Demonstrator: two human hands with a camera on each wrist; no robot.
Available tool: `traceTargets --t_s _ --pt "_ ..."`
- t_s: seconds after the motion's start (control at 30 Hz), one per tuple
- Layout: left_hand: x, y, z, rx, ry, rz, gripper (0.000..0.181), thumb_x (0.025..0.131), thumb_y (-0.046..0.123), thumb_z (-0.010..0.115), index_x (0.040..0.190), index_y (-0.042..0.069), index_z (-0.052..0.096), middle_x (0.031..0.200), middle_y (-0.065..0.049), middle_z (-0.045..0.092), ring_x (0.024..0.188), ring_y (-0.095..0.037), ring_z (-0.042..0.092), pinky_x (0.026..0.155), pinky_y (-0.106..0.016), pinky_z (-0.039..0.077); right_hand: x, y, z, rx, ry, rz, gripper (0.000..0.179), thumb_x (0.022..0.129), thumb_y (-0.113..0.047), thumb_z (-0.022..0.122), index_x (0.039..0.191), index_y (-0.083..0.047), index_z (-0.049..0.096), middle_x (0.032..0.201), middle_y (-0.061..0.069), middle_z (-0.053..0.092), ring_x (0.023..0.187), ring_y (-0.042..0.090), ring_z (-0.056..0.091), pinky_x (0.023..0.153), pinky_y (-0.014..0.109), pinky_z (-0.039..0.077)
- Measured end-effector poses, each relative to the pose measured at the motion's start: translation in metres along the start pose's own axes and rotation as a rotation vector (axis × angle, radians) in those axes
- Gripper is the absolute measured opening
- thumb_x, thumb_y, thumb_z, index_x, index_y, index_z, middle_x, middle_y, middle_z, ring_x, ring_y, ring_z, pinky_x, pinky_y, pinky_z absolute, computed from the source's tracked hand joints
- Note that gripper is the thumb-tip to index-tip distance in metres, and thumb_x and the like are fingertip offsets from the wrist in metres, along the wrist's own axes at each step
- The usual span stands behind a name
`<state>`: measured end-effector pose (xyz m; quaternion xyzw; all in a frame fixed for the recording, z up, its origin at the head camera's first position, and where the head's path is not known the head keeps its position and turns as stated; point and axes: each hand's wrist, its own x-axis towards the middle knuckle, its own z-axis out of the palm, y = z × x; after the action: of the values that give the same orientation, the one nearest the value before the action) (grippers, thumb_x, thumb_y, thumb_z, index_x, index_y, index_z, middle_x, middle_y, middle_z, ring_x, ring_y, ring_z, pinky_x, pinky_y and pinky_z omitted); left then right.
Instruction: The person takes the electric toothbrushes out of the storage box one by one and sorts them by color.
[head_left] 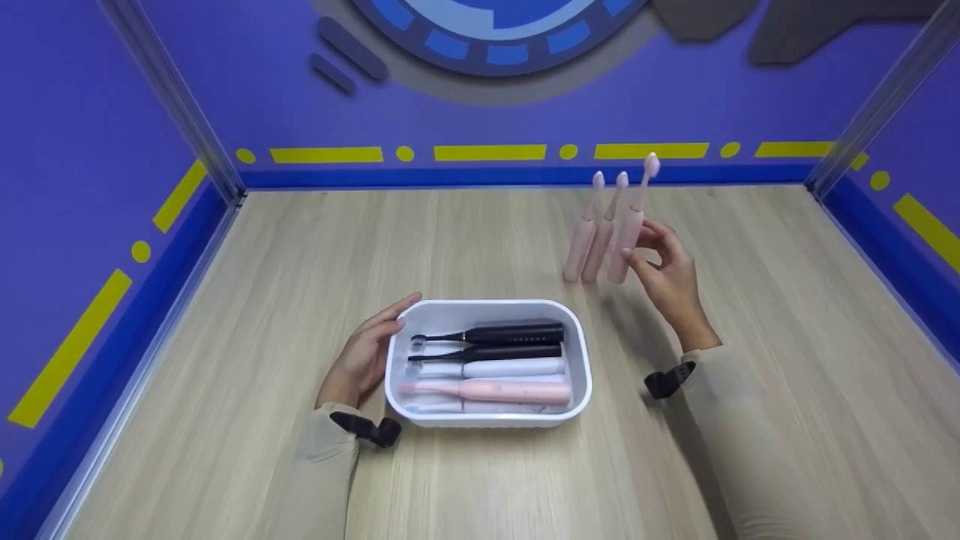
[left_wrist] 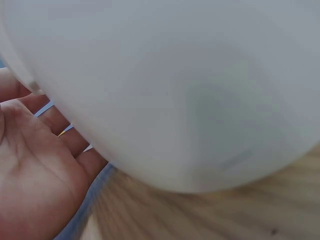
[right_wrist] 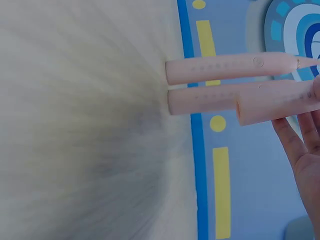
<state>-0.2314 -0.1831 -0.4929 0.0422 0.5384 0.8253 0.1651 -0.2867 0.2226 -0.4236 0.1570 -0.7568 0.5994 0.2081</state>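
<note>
My right hand pinches a pale pink electric toothbrush by its handle, between thumb and fingers. It is held nearly upright, its base raised off the table in the right wrist view. Just left of it, two matching pink electric toothbrushes stand on end, brush heads up. My left hand rests against the left end of a white plastic bin, fingers extended along the outer wall. Inside the bin lie black electric toothbrushes, a white one and a pink one.
The light wood-grain table runs back to a blue-purple wall panel with yellow markings. Similar side panels stand left and right. Small black cameras are strapped to both sleeves.
</note>
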Motion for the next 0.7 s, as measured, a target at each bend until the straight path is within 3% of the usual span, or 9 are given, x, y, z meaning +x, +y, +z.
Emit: traceTargets --t_s 0.27,0.5,0.7 --pt "0.001 -0.001 -0.001 -0.011 0.004 -0.015 0.05 0.099 0.005 0.034 0.149 0.003 0.032 0.147 -0.006 0.043 0.123 -0.013 0.05 0.106 -0.028 0.04 0.004 0.012 -0.004 0.02 0.029 -0.004 0.044 0.085 0.011 0.062 0.127 0.015 0.047 0.104 0.004 0.059 0.096 0.011 0.058 0.073 0.013 0.053" --pt "0.001 -0.001 -0.002 0.003 0.002 -0.01 0.051 0.099 0.005 0.034 0.15 0.001 0.029 0.156 -0.013 0.029 0.128 -0.014 0.046 0.111 -0.031 0.035 0.005 0.02 -0.004 -0.004 0.02 -0.025 0.044 0.085 0.012 0.061 0.127 0.016 0.046 0.106 0.013 0.058 0.097 0.014 0.058 0.08 0.013 0.05" --pt "0.001 0.0 -0.002 0.006 0.006 -0.01 0.052 0.098 0.005 0.034 0.15 0.002 0.029 0.157 -0.013 0.027 0.13 -0.017 0.044 0.113 -0.034 0.033 0.005 0.022 -0.004 -0.061 0.0 -0.006 0.044 0.087 0.011 0.06 0.128 0.014 0.046 0.109 0.02 0.058 0.098 0.014 0.057 0.085 0.012 0.048"
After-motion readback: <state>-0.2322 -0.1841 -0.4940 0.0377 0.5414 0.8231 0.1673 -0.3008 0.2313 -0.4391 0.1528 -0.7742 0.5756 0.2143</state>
